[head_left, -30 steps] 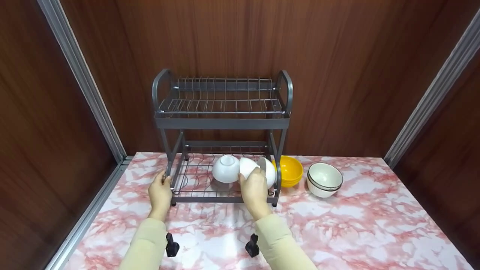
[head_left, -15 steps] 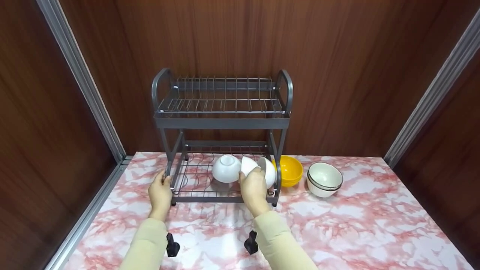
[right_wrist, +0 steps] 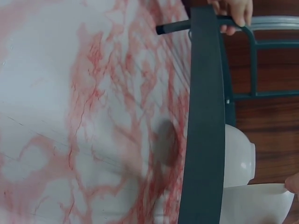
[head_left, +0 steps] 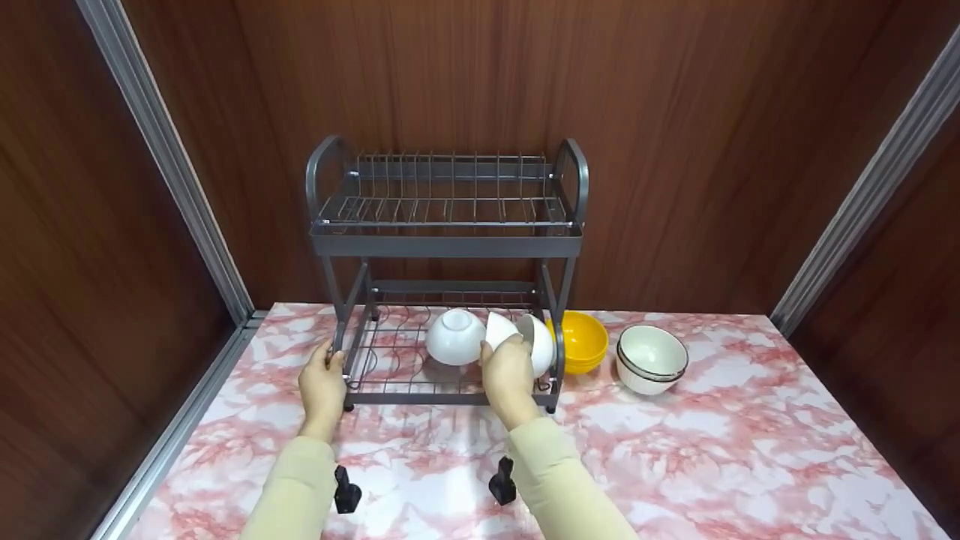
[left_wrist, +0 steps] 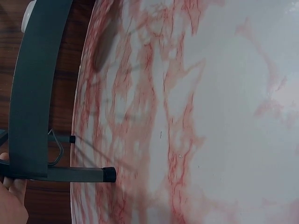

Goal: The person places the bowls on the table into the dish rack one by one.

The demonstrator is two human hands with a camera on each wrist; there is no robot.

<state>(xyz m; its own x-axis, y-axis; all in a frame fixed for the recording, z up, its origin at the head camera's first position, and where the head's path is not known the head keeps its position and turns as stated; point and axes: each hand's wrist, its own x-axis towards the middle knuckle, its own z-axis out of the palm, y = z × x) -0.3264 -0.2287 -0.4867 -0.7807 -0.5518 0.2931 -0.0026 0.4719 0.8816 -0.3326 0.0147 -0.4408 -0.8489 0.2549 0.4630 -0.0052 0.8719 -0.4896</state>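
Observation:
A dark grey two-tier dish rack stands on the table. My left hand grips its left front post low down; in the left wrist view the hand shows only at the edge. On the lower tier, a white bowl lies bottom up, tilted. Just right of it, my right hand holds a second white bowl by the rim, thumb on the left. A third white bowl stands on edge at the tier's right end, partly behind the hand. The right wrist view shows the held bowl beside the overturned one.
Right of the rack sit stacked yellow bowls and stacked white bowls with dark rims. Brown wood-grain panels enclose the back and sides. The table has a pink marbled top. The upper tier holds upright wire dividers.
The bowl in my right hand has shifted very slightly to the right, away from the overturned bowl. My left hand keeps its grip on the rack, which stays put.

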